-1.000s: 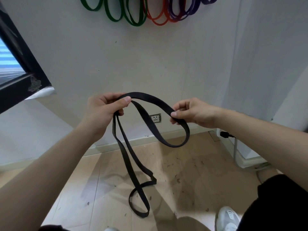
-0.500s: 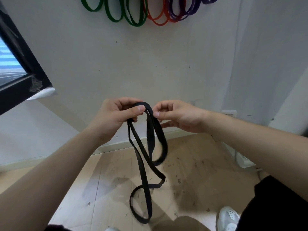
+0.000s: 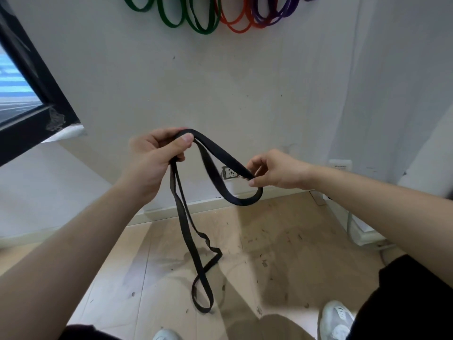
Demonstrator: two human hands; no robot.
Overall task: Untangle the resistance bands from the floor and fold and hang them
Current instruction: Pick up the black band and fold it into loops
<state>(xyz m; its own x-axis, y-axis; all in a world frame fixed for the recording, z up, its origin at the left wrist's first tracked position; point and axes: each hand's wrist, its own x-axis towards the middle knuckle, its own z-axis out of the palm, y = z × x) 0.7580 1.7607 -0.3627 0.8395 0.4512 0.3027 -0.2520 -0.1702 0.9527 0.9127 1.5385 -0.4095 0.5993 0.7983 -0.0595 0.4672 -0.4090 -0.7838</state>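
A long black resistance band (image 3: pixel 221 155) hangs in the air in front of me. My left hand (image 3: pixel 154 158) is closed on its top fold, thumb pressed over the strap. My right hand (image 3: pixel 277 169) pinches the band lower to the right, so a short loop sags between the hands. Two more strands drop from the left hand and end in a twisted loop (image 3: pixel 202 294) just above the floor. Green bands (image 3: pixel 196 19), an orange band (image 3: pixel 236 27) and purple bands (image 3: pixel 274 19) hang on the wall above.
A black-framed window (image 3: pixel 36 104) juts in from the left. A wall socket (image 3: pixel 229 172) sits low on the wall behind the band. The wooden floor (image 3: pixel 282 253) is scuffed, white shoes (image 3: pixel 337 320) show at the bottom, and a white unit (image 3: pixel 362 231) stands at the right wall.
My hands came together half a second ago, then the right hand moved back out to the right and down, reopening the loop between them. The hanging strands swung slightly.
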